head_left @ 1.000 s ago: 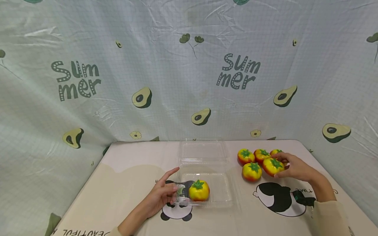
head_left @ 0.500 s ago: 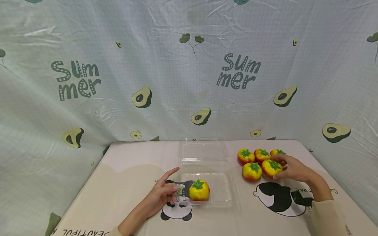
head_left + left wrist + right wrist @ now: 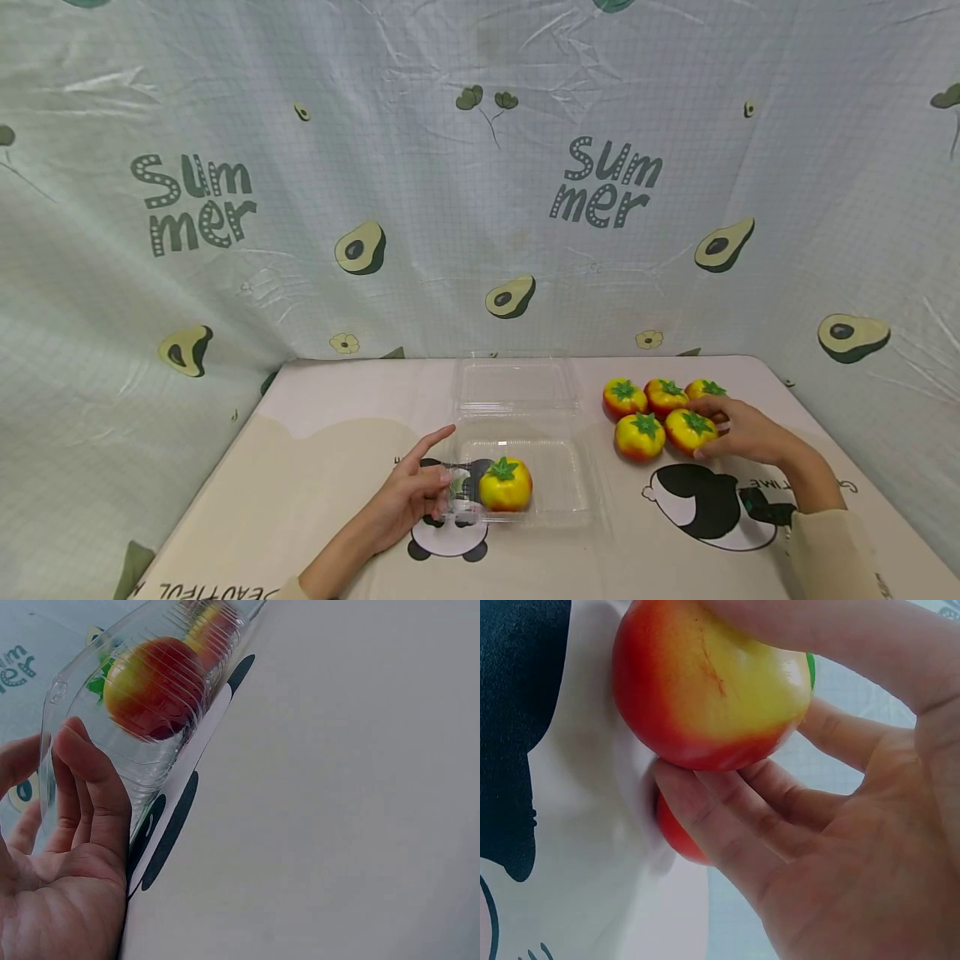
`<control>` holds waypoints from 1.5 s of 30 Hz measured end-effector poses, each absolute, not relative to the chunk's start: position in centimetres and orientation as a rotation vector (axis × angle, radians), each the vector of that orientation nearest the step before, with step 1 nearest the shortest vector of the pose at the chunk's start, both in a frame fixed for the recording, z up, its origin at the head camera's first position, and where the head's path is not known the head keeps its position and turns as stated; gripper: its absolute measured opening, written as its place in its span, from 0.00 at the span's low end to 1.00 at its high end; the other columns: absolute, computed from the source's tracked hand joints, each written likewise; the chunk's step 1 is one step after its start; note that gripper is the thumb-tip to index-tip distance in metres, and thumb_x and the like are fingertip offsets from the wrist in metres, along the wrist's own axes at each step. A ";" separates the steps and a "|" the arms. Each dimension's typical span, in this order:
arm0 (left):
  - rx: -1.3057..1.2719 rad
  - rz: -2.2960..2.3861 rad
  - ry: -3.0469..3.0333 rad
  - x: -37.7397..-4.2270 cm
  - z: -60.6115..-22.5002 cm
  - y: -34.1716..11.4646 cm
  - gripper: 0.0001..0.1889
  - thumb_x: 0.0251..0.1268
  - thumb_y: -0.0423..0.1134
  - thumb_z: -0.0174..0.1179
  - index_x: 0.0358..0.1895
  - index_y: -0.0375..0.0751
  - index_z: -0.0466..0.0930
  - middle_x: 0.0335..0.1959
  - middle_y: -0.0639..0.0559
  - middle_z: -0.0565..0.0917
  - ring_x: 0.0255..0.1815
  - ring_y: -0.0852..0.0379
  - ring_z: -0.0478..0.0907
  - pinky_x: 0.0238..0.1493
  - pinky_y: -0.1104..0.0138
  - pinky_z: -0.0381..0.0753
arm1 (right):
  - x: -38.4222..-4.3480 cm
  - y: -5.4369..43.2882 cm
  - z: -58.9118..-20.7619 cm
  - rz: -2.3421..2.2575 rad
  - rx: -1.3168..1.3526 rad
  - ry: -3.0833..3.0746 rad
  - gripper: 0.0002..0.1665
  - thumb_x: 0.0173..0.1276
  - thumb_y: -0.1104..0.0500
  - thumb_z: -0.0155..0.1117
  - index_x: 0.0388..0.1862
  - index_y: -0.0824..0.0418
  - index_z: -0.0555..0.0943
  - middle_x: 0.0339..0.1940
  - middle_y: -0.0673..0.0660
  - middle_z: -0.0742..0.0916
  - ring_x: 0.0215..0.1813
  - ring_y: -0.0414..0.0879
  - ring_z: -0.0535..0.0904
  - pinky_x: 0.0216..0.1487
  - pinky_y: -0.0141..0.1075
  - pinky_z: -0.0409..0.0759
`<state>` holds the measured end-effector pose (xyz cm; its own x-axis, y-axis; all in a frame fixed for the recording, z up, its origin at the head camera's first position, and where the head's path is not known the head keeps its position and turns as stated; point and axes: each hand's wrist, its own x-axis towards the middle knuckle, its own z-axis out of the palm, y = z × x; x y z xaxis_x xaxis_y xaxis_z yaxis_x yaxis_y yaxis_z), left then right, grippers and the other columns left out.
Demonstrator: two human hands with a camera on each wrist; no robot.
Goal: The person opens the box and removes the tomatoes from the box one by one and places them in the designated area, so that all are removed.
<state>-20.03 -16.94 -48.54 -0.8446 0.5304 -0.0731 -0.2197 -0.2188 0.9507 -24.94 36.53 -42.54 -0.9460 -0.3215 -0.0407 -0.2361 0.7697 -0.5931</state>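
Observation:
In the head view, my right hand [image 3: 744,430] grips a yellow-and-red tomato [image 3: 686,430] with a green star-shaped top, at the front right of a cluster. The right wrist view has the thumb across one side of this tomato [image 3: 705,690] and the fingers along the other. My left hand [image 3: 408,498] pinches the left rim of a clear plastic clamshell container [image 3: 558,475], its index finger stretched out. One tomato [image 3: 506,485] sits inside the container's base, left of its middle. The container's lid [image 3: 517,383] lies folded back, away from me.
Several more tomatoes [image 3: 640,437] stand close together around the held one, right of the container. The tablecloth [image 3: 315,483] has panda and lettering prints. Behind the table hangs a curtain [image 3: 450,208] with avocado prints.
My right hand has shifted slightly left with its tomato, closer in among the others, and the rear right tomato shows more. My left hand and the container have stayed put.

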 end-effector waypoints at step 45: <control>0.368 2.103 1.570 -20.0 -48.5 -16.9 0.39 0.78 0.31 0.50 0.84 0.57 0.44 0.26 0.58 0.79 0.25 0.62 0.77 0.31 0.71 0.79 | -24.7 36.2 -42.3 -0.969 -0.512 2.740 0.41 0.54 0.57 0.81 0.62 0.70 0.74 0.58 0.71 0.82 0.57 0.62 0.80 0.59 0.59 0.82</control>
<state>-19.97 -16.90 -48.52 -0.8455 0.5290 -0.0723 -0.2198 -0.2214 0.9501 -24.67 36.20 -42.29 -0.9222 -0.3817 -0.0627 -0.2574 0.7267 -0.6369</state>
